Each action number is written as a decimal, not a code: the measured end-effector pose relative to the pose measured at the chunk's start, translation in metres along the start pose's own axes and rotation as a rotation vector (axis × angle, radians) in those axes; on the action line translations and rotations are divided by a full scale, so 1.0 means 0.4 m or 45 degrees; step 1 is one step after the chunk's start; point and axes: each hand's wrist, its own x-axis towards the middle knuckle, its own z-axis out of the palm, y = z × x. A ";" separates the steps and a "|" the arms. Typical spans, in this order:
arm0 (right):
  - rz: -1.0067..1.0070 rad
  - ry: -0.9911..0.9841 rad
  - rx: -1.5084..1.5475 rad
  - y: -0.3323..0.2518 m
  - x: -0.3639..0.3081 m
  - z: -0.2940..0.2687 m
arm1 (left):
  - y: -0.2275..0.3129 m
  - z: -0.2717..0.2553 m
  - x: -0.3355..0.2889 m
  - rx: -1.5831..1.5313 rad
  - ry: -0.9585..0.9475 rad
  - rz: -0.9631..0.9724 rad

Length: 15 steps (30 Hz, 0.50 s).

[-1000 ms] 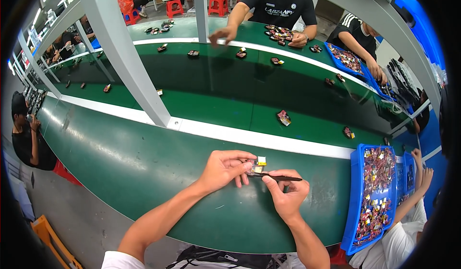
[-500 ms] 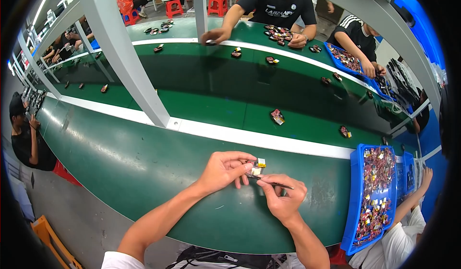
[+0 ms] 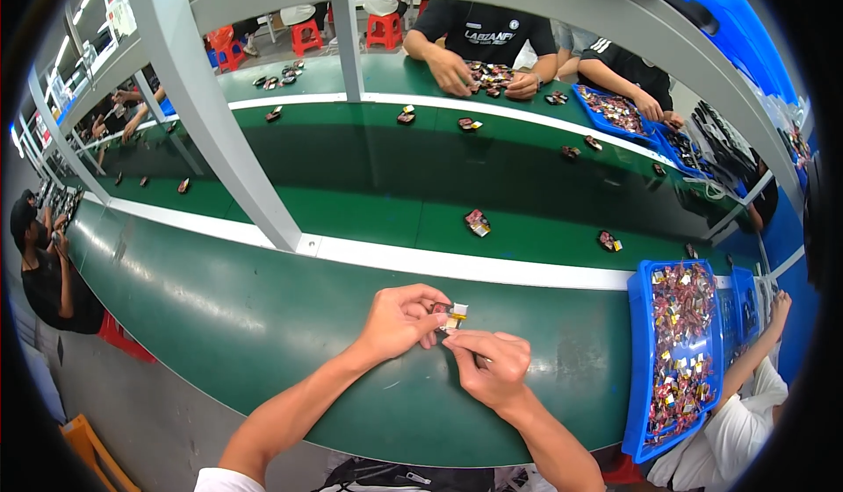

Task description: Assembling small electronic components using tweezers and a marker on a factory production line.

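Observation:
Between the thumb and fingers of my left hand (image 3: 399, 323) is a small electronic assembly (image 3: 451, 323), dark with reddish parts and a silver-and-yellow tab standing out from it. My right hand (image 3: 493, 365) is closed in a pinch at the near edge of this assembly, its fingertips at or just beside it. What those fingers hold, if anything, is hidden by the hand. Both hands are above the green workbench (image 3: 290, 316), left of a blue bin.
The blue bin (image 3: 643, 360), full of small reddish and silver parts, stands on my right. Beyond a white rail (image 3: 395, 256), a green conveyor (image 3: 351, 211) carries scattered black assemblies (image 3: 478, 222). A grey post (image 3: 211, 106) rises at left. Co-workers sit across and at both sides.
The dark thin tool seen in my right hand no longer shows, and that hand is closer to the assembly. The view has shifted slightly. A co-worker's hand went from the belt to a pile.

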 end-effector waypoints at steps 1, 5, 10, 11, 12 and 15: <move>-0.006 0.016 -0.008 0.004 0.001 0.006 | 0.000 -0.001 0.003 0.010 -0.012 0.011; 0.072 0.173 0.030 0.011 0.020 -0.006 | 0.021 -0.019 0.053 -0.037 0.141 -0.020; 0.129 0.346 0.073 0.026 0.024 -0.022 | 0.068 -0.167 0.225 0.335 0.671 0.180; 0.177 0.338 0.091 0.026 0.021 -0.020 | 0.081 -0.189 0.244 0.489 0.748 0.184; 0.228 0.334 0.098 0.030 0.019 -0.023 | 0.092 -0.200 0.258 0.640 0.763 0.122; 0.265 0.283 0.051 0.022 0.025 -0.023 | 0.086 -0.276 0.286 1.682 1.084 0.202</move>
